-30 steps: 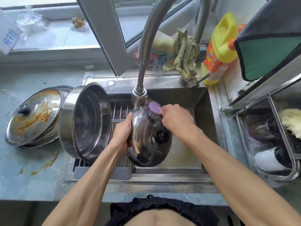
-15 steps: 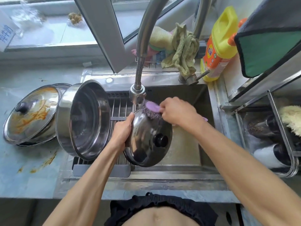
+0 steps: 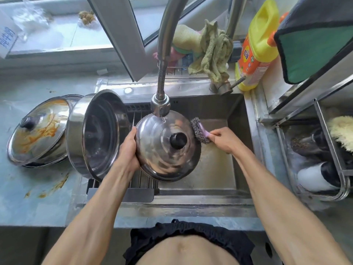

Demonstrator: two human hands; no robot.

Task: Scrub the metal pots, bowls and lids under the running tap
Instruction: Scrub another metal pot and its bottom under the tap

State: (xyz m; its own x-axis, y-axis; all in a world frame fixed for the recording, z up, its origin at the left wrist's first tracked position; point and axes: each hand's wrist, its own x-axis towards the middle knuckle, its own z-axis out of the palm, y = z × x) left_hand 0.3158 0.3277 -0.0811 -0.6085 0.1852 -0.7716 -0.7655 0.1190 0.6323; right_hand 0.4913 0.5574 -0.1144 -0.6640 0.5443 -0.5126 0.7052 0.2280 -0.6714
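Lid [image 3: 162, 150]: I've got it tilted over the sink [image 3: 215, 169], top edge right under the tap [image 3: 160, 107].
L hand [image 3: 128, 150]: fingers curled round lid's left rim, one-sided hold.
R hand [image 3: 224, 139]: pinching scourer [image 3: 199, 130] handle, wire pad touching lid's right edge.
Slip risk: wet rim + sideways scrub push could twist lid out of L hand, imo.
Splash risk: stream off the dome may spray me.
Pot [image 3: 97, 132]: on its side beside the lid; a swinging lid could knock it.
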